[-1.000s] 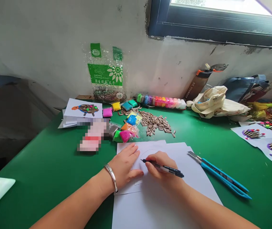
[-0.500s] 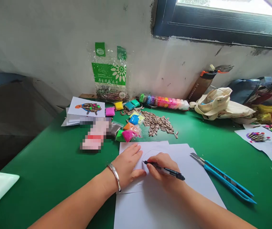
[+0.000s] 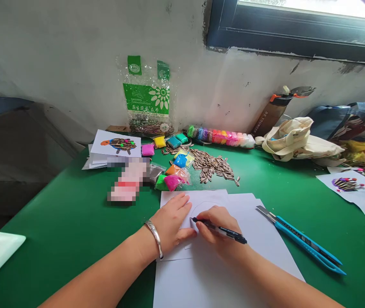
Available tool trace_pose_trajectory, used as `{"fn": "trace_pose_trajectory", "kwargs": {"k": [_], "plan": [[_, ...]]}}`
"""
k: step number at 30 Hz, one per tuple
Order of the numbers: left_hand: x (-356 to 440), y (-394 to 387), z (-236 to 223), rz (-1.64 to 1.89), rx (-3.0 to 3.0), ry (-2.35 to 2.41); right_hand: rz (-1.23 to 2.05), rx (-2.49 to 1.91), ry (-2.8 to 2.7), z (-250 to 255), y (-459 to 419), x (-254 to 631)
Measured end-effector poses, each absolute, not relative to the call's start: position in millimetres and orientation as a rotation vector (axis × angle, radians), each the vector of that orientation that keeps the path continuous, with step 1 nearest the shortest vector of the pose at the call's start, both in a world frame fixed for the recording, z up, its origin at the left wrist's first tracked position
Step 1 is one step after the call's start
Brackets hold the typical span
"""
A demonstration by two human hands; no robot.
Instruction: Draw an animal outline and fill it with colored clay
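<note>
My left hand [image 3: 173, 222], with a silver bangle at the wrist, lies flat on a small white sheet of paper [image 3: 213, 196], fingers stretched out. In my right hand [image 3: 222, 226] a black pen [image 3: 224, 231] is pinched, its tip touching the paper just right of my left fingers. A thin curved line shows on the sheet above the pen, partly hidden by my right hand. Larger white sheets [image 3: 182, 284] lie beneath. A blue utility knife [image 3: 307, 244] with its blade out rests right of the paper.
Behind the paper lie sunflower seeds [image 3: 213, 164] and bagged coloured clay [image 3: 172, 182]. A seed bag [image 3: 147, 102] leans on the wall. Seed-decorated pictures [image 3: 116, 143] lie at left, others [image 3: 349, 184] at right. A cloth bag [image 3: 298, 141] and bottle [image 3: 270, 113] stand at back right.
The pen tip has shifted very slightly left and down on the paper, with my right hand moving along. My left hand stays in place.
</note>
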State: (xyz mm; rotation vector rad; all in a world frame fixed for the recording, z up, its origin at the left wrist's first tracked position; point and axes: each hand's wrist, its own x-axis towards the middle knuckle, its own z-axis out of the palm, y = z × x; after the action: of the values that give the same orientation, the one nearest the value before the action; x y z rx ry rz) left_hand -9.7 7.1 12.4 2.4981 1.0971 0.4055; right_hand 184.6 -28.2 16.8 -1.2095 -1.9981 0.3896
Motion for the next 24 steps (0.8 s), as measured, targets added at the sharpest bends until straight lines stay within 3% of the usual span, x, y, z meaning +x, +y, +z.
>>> {"fn": "trace_pose_trajectory", "kwargs": {"k": [24], "plan": [[-10.3,8.2,11.9,0.401,2.479,1.073,0.443,-1.086,-2.074,11.7,-24.9,187.3]]}}
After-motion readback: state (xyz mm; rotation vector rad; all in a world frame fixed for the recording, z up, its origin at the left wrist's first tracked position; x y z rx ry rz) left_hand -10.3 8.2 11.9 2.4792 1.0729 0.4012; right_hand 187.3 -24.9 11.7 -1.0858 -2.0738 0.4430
